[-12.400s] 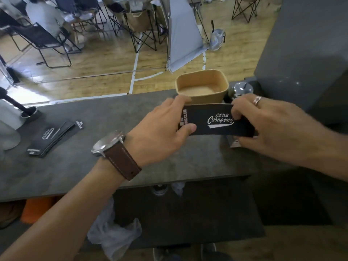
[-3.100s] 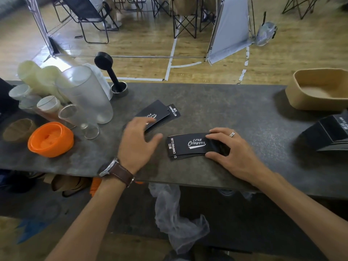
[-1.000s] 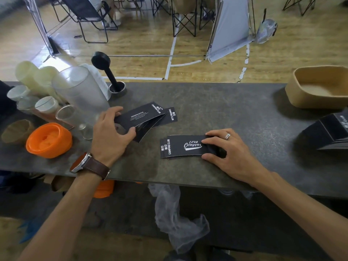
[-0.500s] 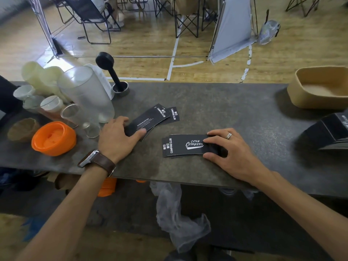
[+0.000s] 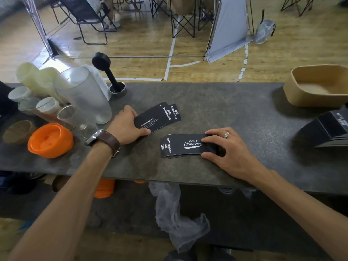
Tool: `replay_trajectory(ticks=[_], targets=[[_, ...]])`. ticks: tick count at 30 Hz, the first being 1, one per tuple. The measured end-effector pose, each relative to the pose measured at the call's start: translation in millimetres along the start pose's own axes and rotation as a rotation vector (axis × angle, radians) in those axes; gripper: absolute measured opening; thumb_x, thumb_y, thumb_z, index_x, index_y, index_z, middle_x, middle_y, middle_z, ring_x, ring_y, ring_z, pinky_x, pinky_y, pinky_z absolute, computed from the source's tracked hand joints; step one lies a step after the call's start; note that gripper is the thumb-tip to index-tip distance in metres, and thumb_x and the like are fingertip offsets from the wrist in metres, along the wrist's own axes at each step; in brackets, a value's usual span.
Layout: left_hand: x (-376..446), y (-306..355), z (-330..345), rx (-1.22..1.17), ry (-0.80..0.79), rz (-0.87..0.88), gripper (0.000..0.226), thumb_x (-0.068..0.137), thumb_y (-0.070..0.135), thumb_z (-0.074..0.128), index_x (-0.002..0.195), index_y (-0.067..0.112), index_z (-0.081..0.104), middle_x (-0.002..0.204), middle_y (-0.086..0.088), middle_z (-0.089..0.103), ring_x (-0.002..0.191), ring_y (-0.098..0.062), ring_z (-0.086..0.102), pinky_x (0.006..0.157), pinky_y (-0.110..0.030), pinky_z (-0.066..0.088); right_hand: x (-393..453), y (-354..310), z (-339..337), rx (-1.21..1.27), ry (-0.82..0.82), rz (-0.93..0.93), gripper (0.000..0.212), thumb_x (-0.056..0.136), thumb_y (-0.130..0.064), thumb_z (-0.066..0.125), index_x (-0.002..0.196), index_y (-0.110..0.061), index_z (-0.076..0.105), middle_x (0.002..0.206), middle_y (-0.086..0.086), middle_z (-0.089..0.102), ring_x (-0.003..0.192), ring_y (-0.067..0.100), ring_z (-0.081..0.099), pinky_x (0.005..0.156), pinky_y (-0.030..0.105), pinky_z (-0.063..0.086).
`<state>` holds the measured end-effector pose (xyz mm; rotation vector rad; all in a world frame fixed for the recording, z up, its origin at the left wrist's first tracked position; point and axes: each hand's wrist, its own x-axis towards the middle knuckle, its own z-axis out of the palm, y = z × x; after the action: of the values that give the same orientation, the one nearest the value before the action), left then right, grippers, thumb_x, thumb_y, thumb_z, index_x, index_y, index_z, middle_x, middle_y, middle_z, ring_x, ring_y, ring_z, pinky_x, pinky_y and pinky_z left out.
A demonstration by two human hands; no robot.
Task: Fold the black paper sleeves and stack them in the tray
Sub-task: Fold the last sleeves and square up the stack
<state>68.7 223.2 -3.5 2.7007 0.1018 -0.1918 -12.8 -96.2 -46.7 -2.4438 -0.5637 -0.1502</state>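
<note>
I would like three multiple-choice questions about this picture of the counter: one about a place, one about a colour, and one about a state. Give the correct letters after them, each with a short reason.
1. Where is the tan tray?
A. at the far right of the counter
B. between the two hands
C. under the counter

2. What colour is the lid near the clear cups?
A. blue
B. orange
C. white

3. What is the right hand doing?
A. hanging idle below the counter
B. lifting a cup
C. resting on a sleeve stack that lies flat

Answers:
1. A, the tray stands by the counter's right end, away from both hands.
2. B, the lid beside the left hand is bright orange.
3. C, its fingers lie over the right end of the sleeve stack on the counter.
</note>
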Motion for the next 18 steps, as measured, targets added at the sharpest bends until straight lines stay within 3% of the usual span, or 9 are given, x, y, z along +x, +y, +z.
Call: replay_trajectory(ticks=[3, 5, 7, 9, 12, 18], targets=[[-13.8, 2.3, 7.3, -0.152, 0.128, 0.056, 0.045, 0.076, 0.026, 0.081, 0.097, 0.02, 0.041, 0.081, 0.014, 0.054, 0.071, -0.005, 0.053, 0.054, -0.018, 0.032, 0.1, 0.2, -0.1, 0.001, -0.007, 0.004, 0.043, 0.084, -0.048, 0.069, 0.12, -0.025, 0.067, 0.131, -0.01, 0.057, 0.121, 0.009, 0.044, 0.103, 0.04, 0.042], [-27.1, 1.4, 8.3, -0.193, 0.361, 0.1, 0.033, 0.082, 0.017, 0.072, 0.097, 0.021, 0.043, 0.08, 0.012, 0.055, 0.07, -0.013, 0.053, 0.055, -0.019, 0.033, 0.9, -0.4, 0.0, 0.0, -0.009, 0.002, 0.042, 0.084, -0.046, 0.07, 0.121, -0.024, 0.067, 0.131, -0.01, 0.057, 0.122, 0.01, 0.044, 0.103, 0.041, 0.043], [-41.2, 0.2, 8.0, -0.078, 0.545, 0.188, 0.027, 0.085, 0.013, 0.064, 0.098, 0.02, 0.042, 0.081, 0.006, 0.056, 0.065, -0.019, 0.051, 0.052, -0.025, 0.033, 0.7, -0.3, -0.3, -0.007, -0.007, -0.002, 0.042, 0.085, -0.045, 0.071, 0.121, -0.023, 0.068, 0.13, -0.009, 0.058, 0.122, 0.011, 0.044, 0.104, 0.039, 0.042], [-53.8, -2.5, 11.4, 0.095, 0.549, 0.269, 0.024, 0.086, 0.017, 0.063, 0.099, 0.019, 0.042, 0.077, 0.003, 0.057, 0.058, -0.023, 0.053, 0.046, -0.025, 0.034, 0.6, -0.4, -0.4, -0.006, -0.004, 0.003, 0.042, 0.084, -0.045, 0.07, 0.12, -0.023, 0.068, 0.13, -0.009, 0.058, 0.122, 0.011, 0.044, 0.104, 0.037, 0.04], [-63.9, -4.6, 16.8, 0.136, 0.443, 0.272, 0.027, 0.088, 0.028, 0.063, 0.106, 0.019, 0.045, 0.08, 0.003, 0.061, 0.066, -0.025, 0.06, 0.053, -0.033, 0.044, 0.5, -1.9, -0.7, -0.013, -0.004, 0.008, 0.042, 0.084, -0.045, 0.069, 0.12, -0.023, 0.069, 0.13, -0.008, 0.058, 0.121, 0.012, 0.044, 0.103, 0.034, 0.039], [-56.6, 4.6, 10.2, 0.166, 0.424, 0.302, 0.037, 0.086, 0.019, 0.056, 0.12, 0.018, 0.042, 0.077, 0.002, 0.054, 0.059, -0.024, 0.05, 0.052, -0.03, 0.036, 0.7, -2.0, 0.0, -0.011, -0.007, 0.01, 0.042, 0.084, -0.046, 0.07, 0.119, -0.022, 0.069, 0.129, -0.008, 0.059, 0.121, 0.015, 0.046, 0.102, 0.041, 0.042]])
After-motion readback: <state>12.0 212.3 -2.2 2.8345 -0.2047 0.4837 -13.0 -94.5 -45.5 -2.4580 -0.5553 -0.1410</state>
